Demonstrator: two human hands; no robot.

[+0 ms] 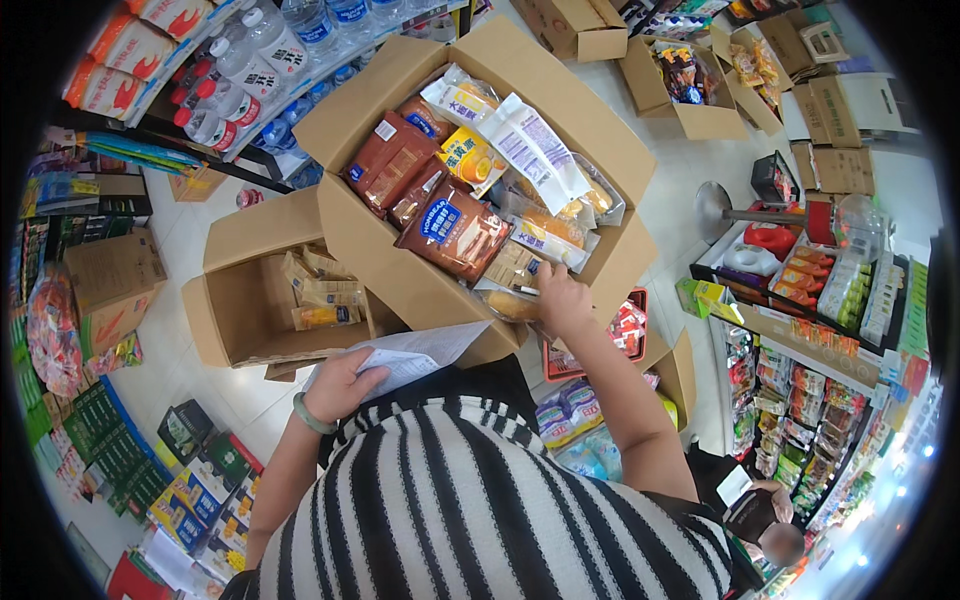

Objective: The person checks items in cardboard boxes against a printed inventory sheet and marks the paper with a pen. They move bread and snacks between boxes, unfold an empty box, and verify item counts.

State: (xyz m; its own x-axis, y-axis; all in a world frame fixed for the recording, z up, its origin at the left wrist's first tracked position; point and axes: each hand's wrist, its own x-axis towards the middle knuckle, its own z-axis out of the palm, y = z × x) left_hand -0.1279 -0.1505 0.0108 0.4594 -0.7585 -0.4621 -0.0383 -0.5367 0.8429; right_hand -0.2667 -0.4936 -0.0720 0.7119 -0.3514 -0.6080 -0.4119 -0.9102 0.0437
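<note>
My left hand [346,384] grips printed paper sheets [420,358], bent at the near edge of a large open cardboard box [397,292]. At the box's near right corner my right hand [564,301] holds a slim pen [525,289], its tip pointing left over the packages. By these fingers are a tan packet [513,265] and a clear-wrapped bread roll [511,306]. Brown bread bags [457,229] fill the left side. A yellow pie box [471,160] sits mid-box, and white-and-clear bread packs [536,154] lie to the right.
A smaller open carton [247,311] with several tan packets stands at left. Bottled water shelves [262,60] rise at upper left. A red basket [637,330] is right of the box. A pedestal stand [716,214] and display shelves [795,300] are farther right; another person [757,517] is lower right.
</note>
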